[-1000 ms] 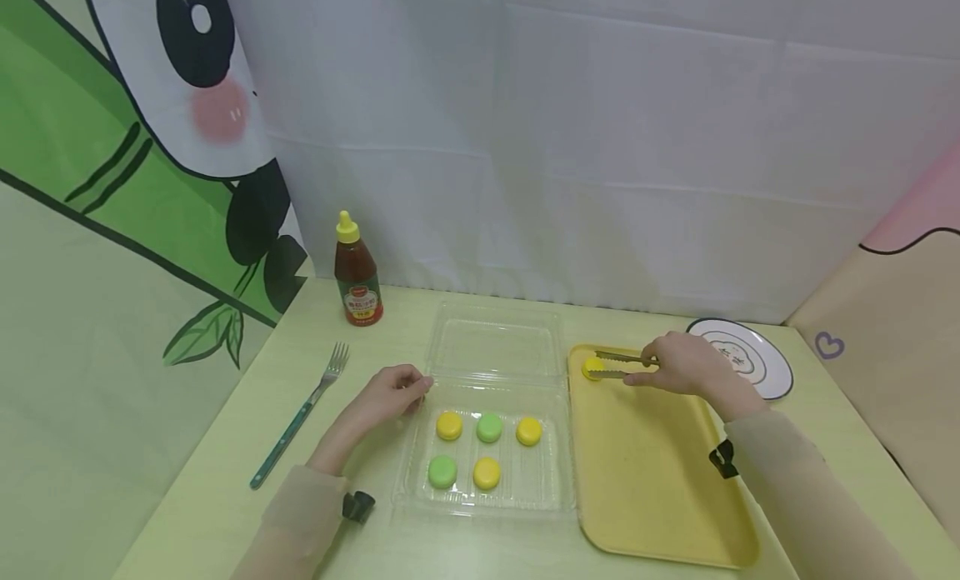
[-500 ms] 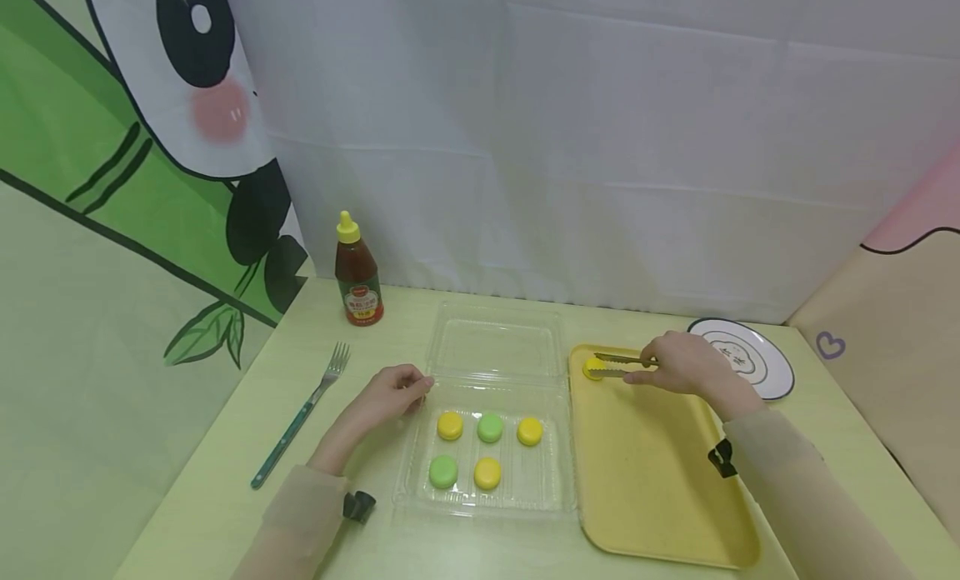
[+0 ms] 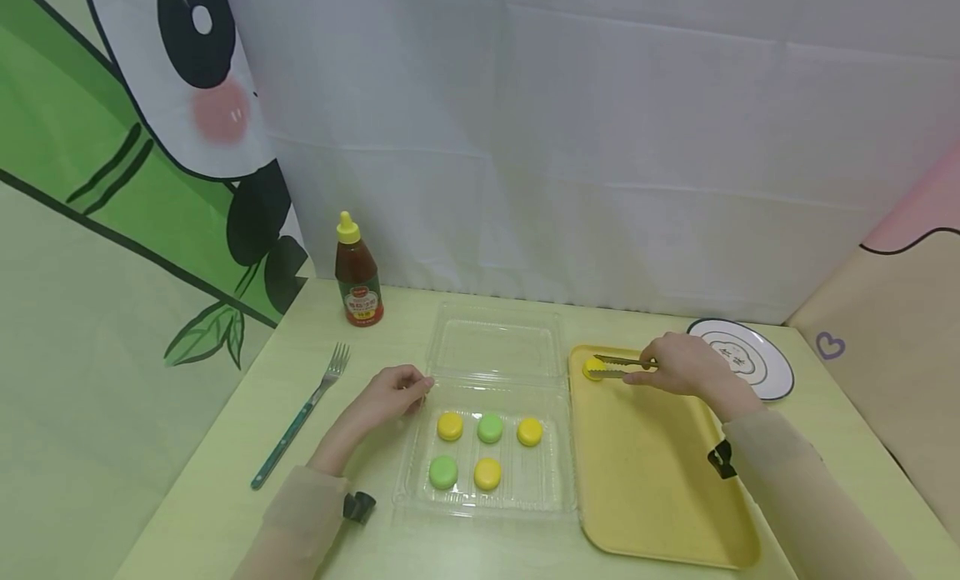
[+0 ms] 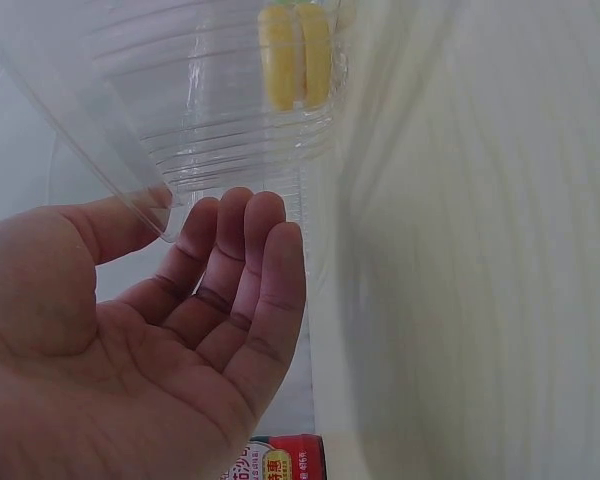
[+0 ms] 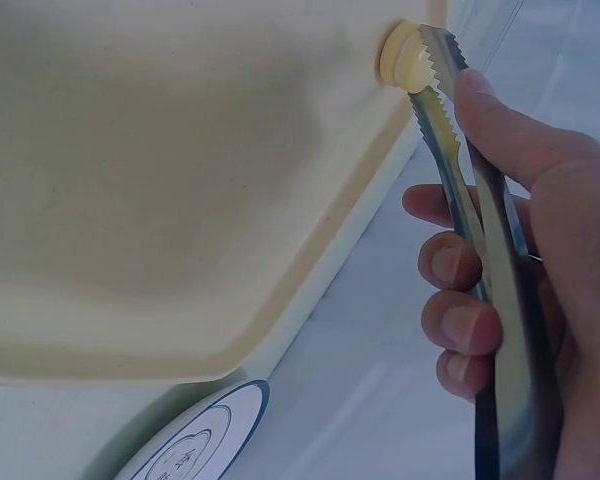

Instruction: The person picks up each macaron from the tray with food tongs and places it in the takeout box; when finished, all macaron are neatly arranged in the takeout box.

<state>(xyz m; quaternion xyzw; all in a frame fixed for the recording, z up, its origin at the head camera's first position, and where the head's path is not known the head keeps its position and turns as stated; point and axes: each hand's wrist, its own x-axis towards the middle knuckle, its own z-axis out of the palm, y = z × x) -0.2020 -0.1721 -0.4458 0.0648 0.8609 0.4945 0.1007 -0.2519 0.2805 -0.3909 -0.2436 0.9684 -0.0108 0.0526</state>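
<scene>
Inside clear box [image 3: 487, 455], five macarons [image 3: 489, 427]; one [image 3: 592, 367] on tray [image 3: 660, 480].

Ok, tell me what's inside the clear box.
Five macarons lie in the clear box: three yellow and two green. Its open lid is empty. One slot of the near row is bare. Nothing in it is covered.

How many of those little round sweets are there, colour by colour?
Yellow macarons: 4, with three in the clear box and one held by the tongs on the yellow tray
Green macarons: 2, both in the box
Total: 6
</scene>
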